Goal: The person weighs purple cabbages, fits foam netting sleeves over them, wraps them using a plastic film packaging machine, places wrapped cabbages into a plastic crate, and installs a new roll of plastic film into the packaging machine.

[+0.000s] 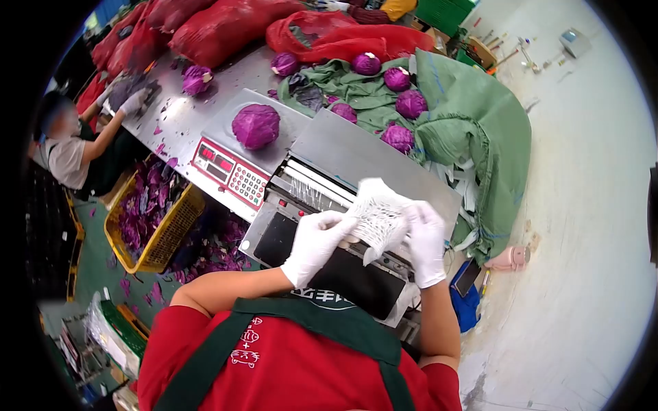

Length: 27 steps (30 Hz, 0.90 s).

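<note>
With your gloved left hand (319, 246) you pinch one side of the white foam net (379, 216) between the thumb and the bent fingers, while your gloved right hand (426, 243), also partly closed, grips its other side, so the net is spread in the air above the near part of the wrapping machine (370, 157). Beside this machine, the digital scale (248, 185) stands at the near edge of the steel table (178, 103), and one red cabbage (256, 127) sits on its platform.
</note>
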### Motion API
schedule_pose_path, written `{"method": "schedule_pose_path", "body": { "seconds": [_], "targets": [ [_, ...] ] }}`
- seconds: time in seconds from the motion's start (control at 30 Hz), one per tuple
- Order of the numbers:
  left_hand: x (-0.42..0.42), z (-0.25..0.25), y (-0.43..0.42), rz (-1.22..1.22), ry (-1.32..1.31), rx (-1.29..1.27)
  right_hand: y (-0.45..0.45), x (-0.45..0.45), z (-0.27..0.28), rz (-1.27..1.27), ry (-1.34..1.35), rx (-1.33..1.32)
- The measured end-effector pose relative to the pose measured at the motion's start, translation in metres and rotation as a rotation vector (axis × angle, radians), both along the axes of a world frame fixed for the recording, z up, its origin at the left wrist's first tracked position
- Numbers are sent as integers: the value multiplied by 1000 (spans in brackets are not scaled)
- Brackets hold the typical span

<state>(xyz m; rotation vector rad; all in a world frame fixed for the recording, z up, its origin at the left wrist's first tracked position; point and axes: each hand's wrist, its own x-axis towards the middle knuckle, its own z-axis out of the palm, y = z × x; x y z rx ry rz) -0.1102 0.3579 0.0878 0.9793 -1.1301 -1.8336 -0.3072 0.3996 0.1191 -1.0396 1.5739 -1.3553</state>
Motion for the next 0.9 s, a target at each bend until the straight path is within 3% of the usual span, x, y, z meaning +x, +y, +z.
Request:
{"method": "schedule_pose_path", "body": {
  "seconds": [0.03, 0.1, 0.17, 0.23, 0.27, 0.3, 0.4, 0.47, 0.57, 0.63, 0.7, 0.77, 0.83, 0.9],
  "targets": [
    [7, -1, 0, 38, 25, 43, -3, -5, 4, -65, -218, 30],
    [19, -2, -12, -27, 41, -34, -7, 2, 6, -13, -86, 73],
    [23, 9, -22, 155, 165, -214, -5, 23, 7, 247, 96, 100],
    [29, 12, -35, 259, 123, -214, -5, 40, 8, 384, 232, 102],
    [37, 8, -43, 175, 71, -264, -6, 48, 4, 397, 161, 139],
    [43, 12, -44, 99, -2, -151, -9, 52, 1, 409, 93, 176],
    [45, 4, -36, 210, 27, -138, -16, 61, 6, 424, -10, 198],
    [48, 11, -30, 260, 190, -75, -21, 67, 3, 436, -8, 158],
    [57, 8, -34, 289, 161, -39, -28, 74, -1, 518, -26, 146],
    [62, 4, -41, 274, 235, -9, -36, 77, -2, 412, -570, 196],
    [65, -9, -49, 216, 370, 103, -55, 89, -9, 459, -546, 138],
    [68, -9, -55, 142, 261, 80, -70, 121, -25, 391, -227, -107],
    [71, -23, -63, 153, 241, -12, -77, 141, -26, 360, -443, -59],
    [89, -23, -79, 382, -394, -798, -90, 157, -40, 292, -511, 0]
  ]
}}
